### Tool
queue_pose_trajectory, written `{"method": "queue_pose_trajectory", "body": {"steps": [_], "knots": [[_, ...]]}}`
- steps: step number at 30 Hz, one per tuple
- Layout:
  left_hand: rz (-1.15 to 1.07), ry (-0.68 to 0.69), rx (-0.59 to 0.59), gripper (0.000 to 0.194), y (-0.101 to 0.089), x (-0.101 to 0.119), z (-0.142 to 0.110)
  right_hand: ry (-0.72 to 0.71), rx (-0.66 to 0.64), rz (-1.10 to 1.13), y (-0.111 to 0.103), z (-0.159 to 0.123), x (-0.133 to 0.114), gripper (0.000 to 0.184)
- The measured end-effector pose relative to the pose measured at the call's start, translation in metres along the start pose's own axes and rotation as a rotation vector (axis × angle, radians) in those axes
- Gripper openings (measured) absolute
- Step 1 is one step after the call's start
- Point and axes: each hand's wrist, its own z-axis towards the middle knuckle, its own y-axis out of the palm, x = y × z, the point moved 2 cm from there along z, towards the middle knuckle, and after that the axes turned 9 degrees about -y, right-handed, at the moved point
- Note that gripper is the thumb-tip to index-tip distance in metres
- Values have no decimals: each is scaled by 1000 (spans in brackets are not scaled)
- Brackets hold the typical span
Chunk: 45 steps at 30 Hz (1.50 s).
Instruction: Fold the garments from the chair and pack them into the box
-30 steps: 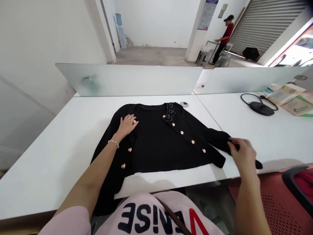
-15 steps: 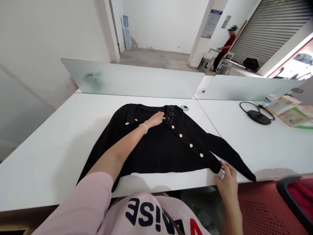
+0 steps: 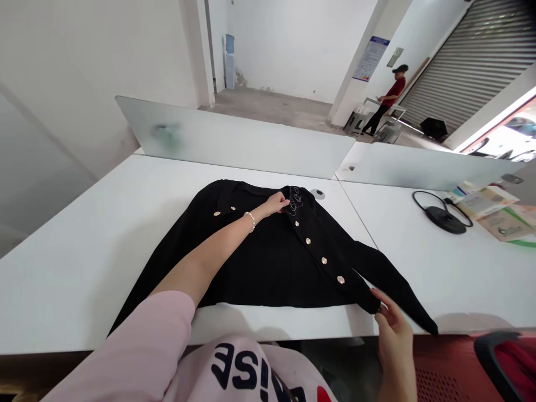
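A black cardigan [image 3: 259, 268] with gold buttons lies spread on the white table, its front open and its sleeves out to both sides. Dark rose-like trim decorates the front panel near the neckline. My left hand [image 3: 275, 204], a beaded bracelet at its wrist, pinches the upper edge of that panel beside the trim. At the lower front corner of the same panel, my right hand [image 3: 392, 318] grips the hem between thumb and fingers. The panel is stretched between both hands, with several buttons in a row along it.
Frosted dividers [image 3: 247, 139] stand along the table's back edge. A black round device with a cable [image 3: 444, 219] and some boxes [image 3: 498, 209] sit at the right. A red chair [image 3: 444, 363] is at the front right. Beyond the dividers stands a person [image 3: 389, 100].
My right hand has closed on the panel's lower corner and lifted it slightly. The buttoned edge has shifted a little. My left hand keeps its hold near the neckline.
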Motion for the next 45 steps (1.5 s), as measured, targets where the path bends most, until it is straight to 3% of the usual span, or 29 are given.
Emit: {"method": "queue_pose_trajectory", "body": {"steps": [3,6,10,13,17,20,23,26,30,34,37,39,42,45], "knots": [[-277,-48,-77,22,3,8,1,40,-34,68,6,1,-4,52],[-530,-92,-155,22,6,10,2,-36,-18,-182,9,5,-3,50],[-626,-118,-188,21,7,5,3,-197,50,-478,8,13,-12,36],[-620,-125,-156,21,4,4,9,-302,128,-514,5,16,-44,35],[-590,-86,-58,24,-7,10,24,-438,142,-508,12,10,-108,26],[-558,-79,14,22,-21,18,38,-533,5,-475,34,-4,-149,13],[-512,-60,79,17,-37,24,54,-614,-239,-346,70,-22,-169,12],[-425,-30,138,8,-48,21,69,-694,-448,-250,109,-36,-169,15],[-122,37,236,6,-44,-5,80,-634,-692,-281,148,-43,-150,20],[32,51,290,9,-30,-36,80,-485,-848,-285,156,-42,-144,17],[108,68,323,10,-24,-44,79,-398,-1009,35,152,-39,-152,11],[182,84,375,11,-23,-45,77,-391,-934,144,149,-33,-152,13],[287,125,440,16,-25,-42,73,-450,-649,-61,152,-24,-138,15],[355,200,392,21,-32,-37,65,-494,-587,-214,159,-22,-120,12]]}}
